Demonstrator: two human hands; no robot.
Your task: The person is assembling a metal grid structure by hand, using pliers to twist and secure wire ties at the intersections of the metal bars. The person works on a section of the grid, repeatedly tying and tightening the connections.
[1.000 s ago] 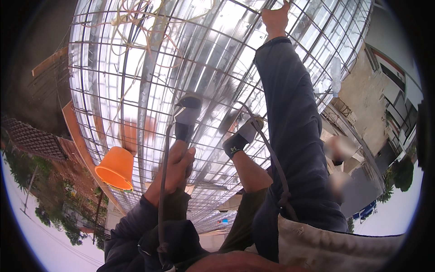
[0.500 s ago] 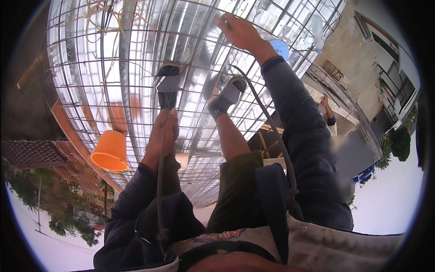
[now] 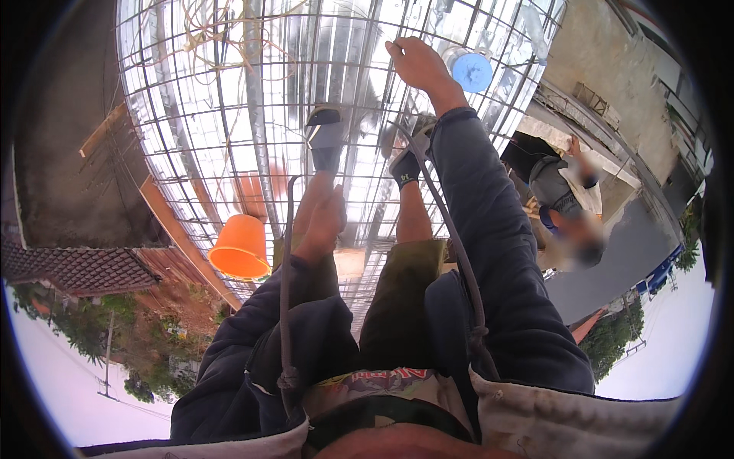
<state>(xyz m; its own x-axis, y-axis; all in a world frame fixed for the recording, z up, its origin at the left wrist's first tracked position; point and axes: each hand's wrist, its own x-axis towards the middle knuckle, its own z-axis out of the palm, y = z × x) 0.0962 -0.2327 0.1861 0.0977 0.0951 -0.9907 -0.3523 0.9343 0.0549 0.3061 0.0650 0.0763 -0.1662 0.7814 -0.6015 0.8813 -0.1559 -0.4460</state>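
A grid of thin steel bars [image 3: 222, 107] lies over shiny ribbed metal sheeting, and I stand on it with both feet. My right hand [image 3: 420, 65] reaches far forward just above the grid, its fingers pinched together. Whatever those fingers hold, if anything, is too small to make out. Beside it on the right is a clear container with a round blue top [image 3: 472, 73]. My left hand [image 3: 325, 223] is closed in front of my left shin, low over the grid. What it grips does not show. Two dark cords [image 3: 287, 306] hang from my jacket.
An orange bucket [image 3: 239, 246] stands left of my left hand, by a wooden edge board [image 3: 187, 241]. Loose pale strips [image 3: 222, 38] lie tangled on the grid at far left. Another person [image 3: 562, 191] is at the right, below a concrete wall. Ground and trees show beyond the left edge.
The view has shifted, so the bucket and grid sit farther right. The blue top, partly covered by my right wrist before, now shows fully. More of the other person shows.
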